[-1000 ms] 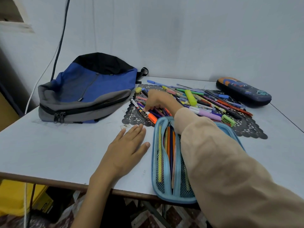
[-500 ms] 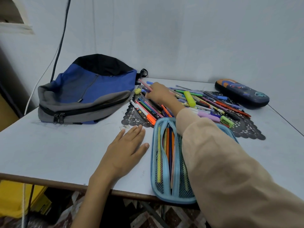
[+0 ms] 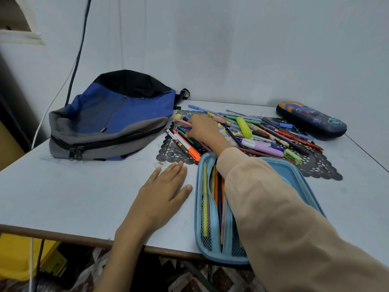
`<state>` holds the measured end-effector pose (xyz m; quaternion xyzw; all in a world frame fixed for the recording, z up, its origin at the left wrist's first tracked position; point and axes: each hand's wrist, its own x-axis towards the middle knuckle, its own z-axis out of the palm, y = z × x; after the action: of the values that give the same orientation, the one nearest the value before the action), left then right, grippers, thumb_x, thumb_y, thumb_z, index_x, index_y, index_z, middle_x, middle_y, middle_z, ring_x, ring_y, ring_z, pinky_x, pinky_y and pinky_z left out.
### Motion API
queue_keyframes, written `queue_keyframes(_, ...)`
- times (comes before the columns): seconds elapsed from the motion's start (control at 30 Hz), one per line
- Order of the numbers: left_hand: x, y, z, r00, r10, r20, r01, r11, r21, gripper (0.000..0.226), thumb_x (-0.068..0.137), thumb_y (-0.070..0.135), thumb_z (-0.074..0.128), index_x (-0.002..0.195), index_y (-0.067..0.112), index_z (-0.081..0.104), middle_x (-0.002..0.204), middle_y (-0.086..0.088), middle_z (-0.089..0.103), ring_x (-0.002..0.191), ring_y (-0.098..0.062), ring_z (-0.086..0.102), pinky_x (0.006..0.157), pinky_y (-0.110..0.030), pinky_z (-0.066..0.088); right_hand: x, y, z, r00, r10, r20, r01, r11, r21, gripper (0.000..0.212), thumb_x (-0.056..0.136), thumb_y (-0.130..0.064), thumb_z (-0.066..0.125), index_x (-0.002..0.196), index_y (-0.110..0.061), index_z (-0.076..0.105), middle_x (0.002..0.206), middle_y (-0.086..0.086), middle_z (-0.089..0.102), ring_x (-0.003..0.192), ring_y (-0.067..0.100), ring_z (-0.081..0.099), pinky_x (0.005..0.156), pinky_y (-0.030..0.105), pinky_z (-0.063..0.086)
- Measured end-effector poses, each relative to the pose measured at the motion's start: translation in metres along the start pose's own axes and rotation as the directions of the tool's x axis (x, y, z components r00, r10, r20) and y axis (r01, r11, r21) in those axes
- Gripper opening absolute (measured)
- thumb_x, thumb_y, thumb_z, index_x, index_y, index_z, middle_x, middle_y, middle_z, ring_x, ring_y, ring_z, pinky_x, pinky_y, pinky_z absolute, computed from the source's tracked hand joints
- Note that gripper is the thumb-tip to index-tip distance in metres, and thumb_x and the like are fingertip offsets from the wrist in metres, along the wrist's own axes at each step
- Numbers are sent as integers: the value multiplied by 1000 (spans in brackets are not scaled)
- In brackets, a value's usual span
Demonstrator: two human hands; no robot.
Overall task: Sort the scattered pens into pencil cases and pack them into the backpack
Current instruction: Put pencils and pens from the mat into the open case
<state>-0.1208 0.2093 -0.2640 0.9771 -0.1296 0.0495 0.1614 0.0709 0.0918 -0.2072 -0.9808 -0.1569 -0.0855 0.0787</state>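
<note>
Lying open on the bench (image 3: 63,192), the light-blue pencil case (image 3: 212,234) holds pencils behind mesh — backpack (image 3: 113,121) zipped, dark pencil case (image 3: 311,121) closed. Right hand (image 3: 205,129) rests among scattered pens (image 3: 263,133), grip unclear; left hand (image 3: 162,192) flat, fingers released.

Your scattered pens (image 3: 259,131) lie heaped on the doily. Your blue pencil case (image 3: 212,207) lies open, partly filled. Your backpack (image 3: 117,119) lies zipped.

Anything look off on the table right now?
One thing: the open blue pencil case overhangs the table near edge, so it may tip. The pens are piled loose on the black doily, as expected.
</note>
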Motion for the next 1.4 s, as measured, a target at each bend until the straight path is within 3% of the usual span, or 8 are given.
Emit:
queue_keyframes(0.2, 0, 1, 0, 1000, 3, 0, -3, 1000, -4, 78, 87, 64, 3, 155, 28, 13, 162, 15, 3, 145, 6, -3, 117, -21, -10, -2, -3, -2, 998, -29, 57, 30, 999, -23, 17, 89, -27, 64, 94, -15, 54, 93, 7, 57, 97, 28, 61, 69, 33, 41)
queue_keyframes(0.47, -1, 2, -2, 1000, 0, 8, 0, 1000, -1, 72, 90, 58, 9, 155, 28, 13, 162, 15, 3, 145, 5, -3, 118, -22, -10, -7, -5, -2, 997, -32, 77, 38, 996, -76, 35, 93, -34, 61, 116, -8, 54, 115, 11, 60, 108, 30, 58, 78, 35, 42)
queue_keyframes(0.67, 0, 0, 0, 1000, 3, 7, -3, 1000, -8, 74, 89, 61, 7, 155, 29, 13, 161, 16, 3, 145, 7, -3, 118, -22, -9, -4, 4, -19, 982, 39, 186, -90, 957, 275, 17, 94, -22, 53, 99, -7, 46, 73, 6, 51, 57, 17, 47, 51, 29, 37)
queue_keyframes(0.77, -1, 0, 0, 1000, 10, -3, -10, 1000, -6, 77, 87, 64, 4, 155, 29, 14, 161, 16, 3, 145, 7, -3, 117, -20, -10, -3, 10, -25, 965, 96, 245, -199, 876, 439, 35, 93, -13, 48, 125, -2, 36, 73, 12, 58, 54, 20, 50, 48, 29, 40)
queue_keyframes(0.87, -1, 1, -2, 1000, 1, 13, -1, 1000, -7, 73, 90, 59, 8, 156, 29, 12, 161, 16, 1, 145, 6, -4, 119, -22, -9, -1, 16, -29, 964, 159, 212, -255, 773, 581, 17, 93, -19, 47, 79, -10, 49, 66, 7, 54, 53, 19, 47, 49, 26, 38)
queue_keyframes(1.0, 0, 1, -1, 1000, 2, 11, -2, 1000, -7, 72, 90, 59, 9, 156, 29, 12, 161, 15, 3, 145, 6, -3, 118, -22, -9, 0, 18, -24, 960, 206, 187, -278, 675, 684, 13, 87, -22, 45, 83, -10, 47, 61, 7, 47, 46, 18, 40, 49, 26, 30)
queue_keyframes(1.2, 0, 0, -1, 1000, 0, 9, 0, 1000, -15, 72, 90, 59, 10, 155, 29, 12, 161, 16, 2, 145, 7, -4, 119, -22, -9, -2, 6, -15, 995, 95, 34, -101, 967, 236, 28, 80, -25, 71, 74, -13, 46, 83, 5, 53, 79, 27, 56, 60, 29, 38)
queue_keyframes(1.4, 0, 1, -1, 1000, -1, 17, 1, 1000, -7, 72, 90, 59, 9, 156, 29, 12, 161, 16, 1, 145, 6, -5, 117, -21, -10, -8, -3, -1, 992, 25, -120, -36, 996, -88, 27, 89, -21, 65, 113, -10, 58, 114, 10, 63, 105, 30, 61, 73, 33, 44)
